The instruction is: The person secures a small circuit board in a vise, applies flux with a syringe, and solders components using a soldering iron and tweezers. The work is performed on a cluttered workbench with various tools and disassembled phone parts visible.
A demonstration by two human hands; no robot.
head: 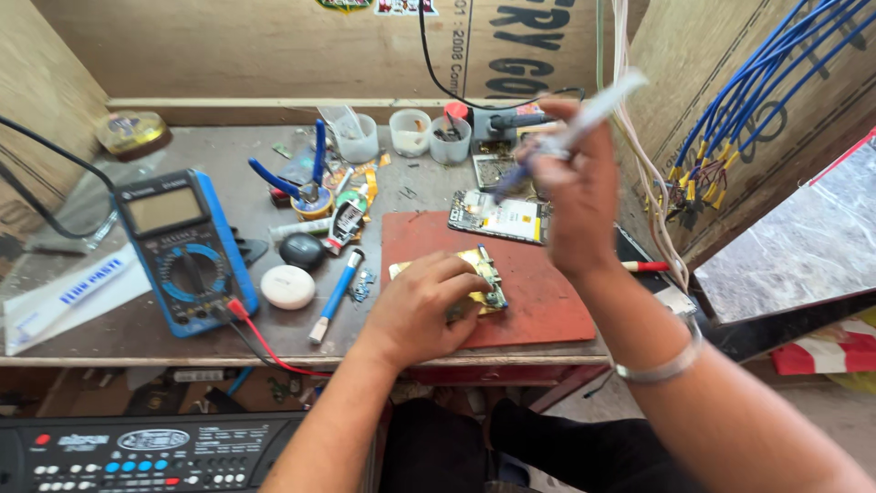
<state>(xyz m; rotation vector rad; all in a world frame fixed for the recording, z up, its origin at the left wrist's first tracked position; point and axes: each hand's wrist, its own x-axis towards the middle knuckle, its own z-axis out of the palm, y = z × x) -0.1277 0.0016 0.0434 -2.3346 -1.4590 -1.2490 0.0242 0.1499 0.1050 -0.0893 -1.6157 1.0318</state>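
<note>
My left hand (422, 306) presses down on a small gold-coloured circuit board (486, 277) that lies on a red mat (538, 292) at the bench's front. My right hand (577, 196) is raised above the mat, fingers closed around a white syringe-like tube (593, 111) with a blue tip pointing down-left. A silver bangle (659, 367) circles that wrist. An opened phone (500, 217) lies flat just behind the mat, under the raised hand.
A blue multimeter (185, 251) with red and black leads sits at the left, beside a white round tin (287, 287), a blue brush (336, 295) and blue pliers (297, 178). Small plastic cups (410, 131) stand at the back. Blue wires (757, 91) hang at right; a keyboard (146, 452) lies below.
</note>
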